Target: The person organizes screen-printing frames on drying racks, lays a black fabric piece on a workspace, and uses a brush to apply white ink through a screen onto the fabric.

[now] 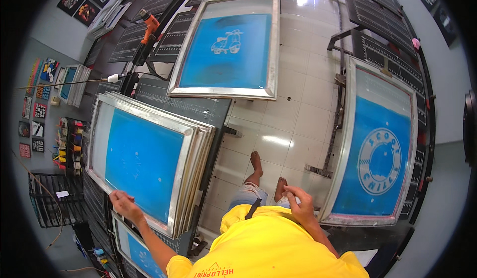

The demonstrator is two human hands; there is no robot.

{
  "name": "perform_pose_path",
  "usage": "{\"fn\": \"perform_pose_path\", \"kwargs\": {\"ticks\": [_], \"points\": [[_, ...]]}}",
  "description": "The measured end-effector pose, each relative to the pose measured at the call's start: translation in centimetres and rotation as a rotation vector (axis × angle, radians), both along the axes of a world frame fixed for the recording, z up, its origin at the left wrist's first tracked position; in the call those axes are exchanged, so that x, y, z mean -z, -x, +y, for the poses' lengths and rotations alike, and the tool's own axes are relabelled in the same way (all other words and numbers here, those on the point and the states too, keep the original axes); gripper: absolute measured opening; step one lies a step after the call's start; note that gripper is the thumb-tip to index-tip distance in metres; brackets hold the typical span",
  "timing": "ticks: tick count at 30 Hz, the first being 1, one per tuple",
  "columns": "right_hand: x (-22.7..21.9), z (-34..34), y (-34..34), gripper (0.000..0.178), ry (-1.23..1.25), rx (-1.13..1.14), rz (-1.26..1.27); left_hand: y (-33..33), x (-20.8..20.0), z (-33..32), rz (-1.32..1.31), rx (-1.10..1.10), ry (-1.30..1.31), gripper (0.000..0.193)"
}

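Note:
A stack of silk screens [195, 151] lies on the dark table at left, metal-framed and slightly fanned at its right side. The top silk screen [144, 159] has blue mesh with a faint design. My left hand [126, 206] is at that screen's near edge, fingers bent over the metal frame. In front of my body, my right hand [300, 204] is raised with loosely bent, parted fingers and nothing visible in it. It is nearest to a blue silk screen [353, 198] with a round design, which lies on the right-hand table.
A blue silk screen with a scooter picture [226, 49] lies on the far tables. An orange heat gun [149, 26] stands beyond the stack. Another blue screen [136, 250] sits below my left arm. The tiled floor [268, 119] runs between the table rows.

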State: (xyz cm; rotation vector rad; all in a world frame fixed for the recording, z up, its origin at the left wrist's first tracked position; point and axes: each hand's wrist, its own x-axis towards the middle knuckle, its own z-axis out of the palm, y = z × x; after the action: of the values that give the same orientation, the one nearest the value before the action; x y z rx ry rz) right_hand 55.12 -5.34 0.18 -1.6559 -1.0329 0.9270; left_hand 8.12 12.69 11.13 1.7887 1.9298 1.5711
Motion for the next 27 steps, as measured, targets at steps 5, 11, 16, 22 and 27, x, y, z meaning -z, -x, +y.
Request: {"fn": "perform_pose_path", "kwargs": {"ticks": [5,11,16,22,27], "points": [[0.2,5.3,0.0,0.019,0.048,0.114,-0.094,-6.1,0.5,6.9,0.081,0.236,0.088,0.023],[-0.5,12.8,0.2,0.019,0.101,0.112,-0.156,-8.6,1.8,13.5,0.092,0.397,0.192,0.037],[-0.7,16.7,1.0,0.019,0.154,0.096,-0.178,-8.8,2.6,16.5,0.075,0.486,0.23,0.038],[-0.3,17.9,2.2,0.019,0.231,0.068,-0.182,-8.7,4.2,18.8,-0.023,0.527,0.269,0.036],[-0.3,19.0,1.7,0.018,0.189,0.06,-0.254,-8.6,4.3,19.9,-0.102,0.522,0.331,0.036]]}}
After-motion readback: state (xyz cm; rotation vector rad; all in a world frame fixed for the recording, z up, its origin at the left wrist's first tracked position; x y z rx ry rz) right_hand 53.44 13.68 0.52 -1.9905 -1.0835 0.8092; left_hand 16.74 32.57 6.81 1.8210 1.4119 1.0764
